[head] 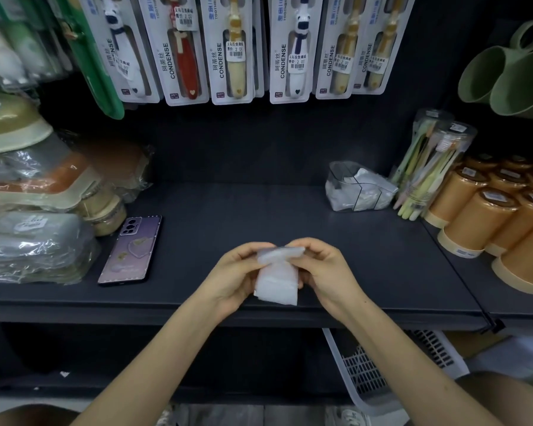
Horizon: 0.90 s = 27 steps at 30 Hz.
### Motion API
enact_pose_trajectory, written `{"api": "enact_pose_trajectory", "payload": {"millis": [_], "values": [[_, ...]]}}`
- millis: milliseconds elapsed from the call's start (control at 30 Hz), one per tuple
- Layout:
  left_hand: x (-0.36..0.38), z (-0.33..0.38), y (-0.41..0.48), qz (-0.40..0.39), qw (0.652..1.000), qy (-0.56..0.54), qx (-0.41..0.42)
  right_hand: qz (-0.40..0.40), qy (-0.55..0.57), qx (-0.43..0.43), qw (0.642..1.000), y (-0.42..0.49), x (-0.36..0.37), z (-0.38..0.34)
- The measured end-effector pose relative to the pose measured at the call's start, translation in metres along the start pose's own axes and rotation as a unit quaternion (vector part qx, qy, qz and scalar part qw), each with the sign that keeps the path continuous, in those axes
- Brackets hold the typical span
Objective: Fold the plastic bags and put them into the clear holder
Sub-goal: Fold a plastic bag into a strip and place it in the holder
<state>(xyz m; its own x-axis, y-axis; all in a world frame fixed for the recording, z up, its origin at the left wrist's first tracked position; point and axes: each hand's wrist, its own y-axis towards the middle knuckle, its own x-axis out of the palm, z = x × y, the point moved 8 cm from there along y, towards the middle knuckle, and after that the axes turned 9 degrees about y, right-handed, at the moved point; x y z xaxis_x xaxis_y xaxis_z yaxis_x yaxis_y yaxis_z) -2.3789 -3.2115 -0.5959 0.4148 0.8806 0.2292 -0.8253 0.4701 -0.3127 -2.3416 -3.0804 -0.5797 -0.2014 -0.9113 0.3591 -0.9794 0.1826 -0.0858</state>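
A white translucent plastic bag (278, 279), folded into a narrow strip, hangs above the front of the dark shelf (228, 216). My left hand (239, 272) pinches its upper left edge and my right hand (320, 267) pinches its upper right edge, with the top part bent over between my fingers. The clear holder (339, 176) stands at the back right of the shelf, some way beyond my hands. White folded bags (366, 192) fill it and bulge out on its right side.
A purple phone (131, 249) lies face down left of my hands. Wrapped goods (37, 241) are stacked at the far left. Toothbrush tubes (428, 167) and orange cups (486, 216) crowd the right. Carded toothbrushes (228, 47) hang above. A white basket (366, 370) sits below the shelf.
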Motion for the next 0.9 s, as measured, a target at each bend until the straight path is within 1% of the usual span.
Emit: {"api": "enact_pose_trajectory", "payload": {"millis": [67, 133, 200, 267, 300, 367, 433, 467, 500, 533, 600, 633, 733, 833, 900], "values": [[-0.001, 0.002, -0.002, -0.038, 0.999, -0.033, -0.017, -0.016, -0.019, -0.021, 0.999, -0.002, 0.002, -0.007], [-0.002, 0.003, -0.004, -0.067, 0.995, -0.057, -0.054, -0.025, -0.059, -0.059, 0.996, -0.002, 0.002, -0.015], [-0.002, 0.004, -0.005, -0.078, 0.994, 0.006, -0.077, -0.04, -0.111, -0.1, 0.988, -0.003, 0.005, -0.022], [0.004, 0.008, -0.007, -0.109, 0.987, 0.101, -0.067, -0.046, -0.155, -0.127, 0.979, -0.004, 0.006, -0.027], [0.006, 0.01, -0.006, -0.118, 0.982, 0.137, -0.056, -0.048, -0.162, -0.127, 0.977, -0.003, 0.004, -0.028], [0.005, 0.013, 0.0, -0.101, 0.977, 0.186, -0.03, -0.07, -0.139, -0.091, 0.984, -0.001, 0.0, -0.028], [0.005, 0.02, 0.006, -0.072, 0.975, 0.211, 0.005, -0.099, -0.045, -0.006, 0.994, 0.0, -0.008, -0.024], [0.007, 0.023, 0.009, -0.06, 0.973, 0.223, 0.023, -0.1, 0.006, 0.036, 0.994, -0.001, -0.013, -0.023], [0.01, 0.026, 0.012, -0.051, 0.97, 0.236, 0.042, -0.09, 0.026, 0.061, 0.994, -0.001, -0.018, -0.023], [0.015, 0.029, 0.016, -0.047, 0.966, 0.249, 0.059, -0.074, 0.009, 0.073, 0.995, -0.001, -0.023, -0.023], [0.026, 0.032, 0.023, -0.05, 0.96, 0.263, 0.086, -0.047, -0.077, 0.072, 0.993, -0.001, -0.03, -0.024], [0.032, 0.033, 0.027, -0.054, 0.959, 0.261, 0.096, -0.035, -0.101, 0.069, 0.992, 0.0, -0.034, -0.024], [0.047, 0.035, 0.041, -0.061, 0.964, 0.236, 0.109, 0.007, -0.088, 0.076, 0.993, 0.003, -0.05, -0.024], [0.061, 0.033, 0.056, -0.083, 0.97, 0.21, 0.091, 0.079, -0.082, 0.071, 0.991, 0.009, -0.075, -0.03], [0.07, 0.031, 0.068, -0.091, 0.974, 0.191, 0.081, 0.11, -0.077, 0.065, 0.989, 0.013, -0.088, -0.035]]}}
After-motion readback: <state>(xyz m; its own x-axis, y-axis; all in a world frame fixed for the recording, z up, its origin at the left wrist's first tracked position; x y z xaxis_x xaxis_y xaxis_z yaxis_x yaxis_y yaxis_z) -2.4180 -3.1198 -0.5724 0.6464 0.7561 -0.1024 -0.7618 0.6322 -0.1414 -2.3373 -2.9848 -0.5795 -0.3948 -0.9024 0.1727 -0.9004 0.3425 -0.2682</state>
